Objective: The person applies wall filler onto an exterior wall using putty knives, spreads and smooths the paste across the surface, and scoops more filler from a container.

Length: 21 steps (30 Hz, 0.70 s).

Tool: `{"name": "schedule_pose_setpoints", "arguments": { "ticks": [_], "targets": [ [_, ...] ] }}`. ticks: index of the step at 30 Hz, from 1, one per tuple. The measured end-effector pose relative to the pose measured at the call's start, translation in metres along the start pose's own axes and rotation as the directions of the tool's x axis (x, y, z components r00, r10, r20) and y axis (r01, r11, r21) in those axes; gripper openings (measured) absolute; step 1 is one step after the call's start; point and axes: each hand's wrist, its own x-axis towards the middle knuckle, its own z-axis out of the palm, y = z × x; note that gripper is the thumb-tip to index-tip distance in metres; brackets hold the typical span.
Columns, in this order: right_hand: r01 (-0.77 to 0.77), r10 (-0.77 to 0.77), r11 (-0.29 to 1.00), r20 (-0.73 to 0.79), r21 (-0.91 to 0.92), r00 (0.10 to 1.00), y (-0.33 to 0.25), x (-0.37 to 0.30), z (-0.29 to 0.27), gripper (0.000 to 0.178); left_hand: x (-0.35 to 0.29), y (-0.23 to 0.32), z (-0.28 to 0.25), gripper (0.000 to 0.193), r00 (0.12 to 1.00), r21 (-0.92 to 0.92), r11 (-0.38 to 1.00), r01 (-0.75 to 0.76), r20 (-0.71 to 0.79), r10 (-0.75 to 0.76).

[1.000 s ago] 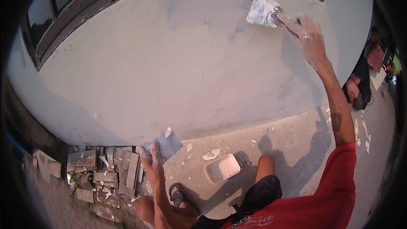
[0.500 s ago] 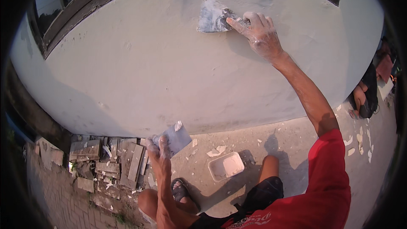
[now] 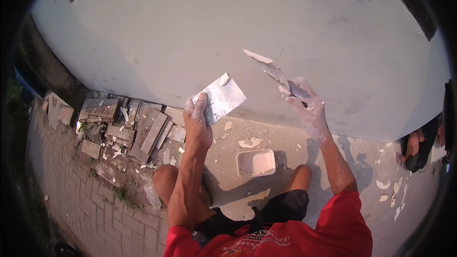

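My left hand (image 3: 197, 112) grips a flat metal filling plate (image 3: 227, 99) by its near left edge, with a small dab of white putty on its top corner. To the right of it, my right hand (image 3: 307, 107) is closed round a wide putty knife (image 3: 271, 70). The knife is tilted up and apart from the wall, and putty lies along its blade edge. White residue coats the fingers of both hands. Before me stands the pale plastered wall (image 3: 190, 33). Between my knees a white rectangular tub (image 3: 256, 163) with pale putty in it rests on the ground.
Broken tiles and boards (image 3: 124, 123) are heaped by the wall's foot at left, beside brick paving (image 3: 95, 195). Flakes of white debris (image 3: 250, 142) lie on the concrete. A second person (image 3: 413, 146) sits at the far right. Dark window frames (image 3: 412, 2) edge the wall above.
My right hand has come off the wall and down with the putty knife, its blade now tilted. The left hand has risen with the plate, so the two tools are closer together. The view has shifted.
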Motion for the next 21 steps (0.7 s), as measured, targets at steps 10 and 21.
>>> {"name": "schedule_pose_setpoints", "arguments": {
  "ticks": [10, 21],
  "targets": [
    [0.161, -0.163, 0.865, 0.037, -0.476, 0.986, 0.091, -0.036, 0.036, 0.046, -0.021, 0.002, 0.001, 0.02, 0.998, -0.046, 0.997, -0.054, -0.034, 0.053],
    [0.419, -0.317, 0.104, 0.369, -0.902, 0.874, -0.023, -0.003, 0.01, 0.047, -0.026, 0.01, 0.008, 0.022, 0.972, 0.411, 0.885, -0.218, 0.015, 0.233]
  ]
}}
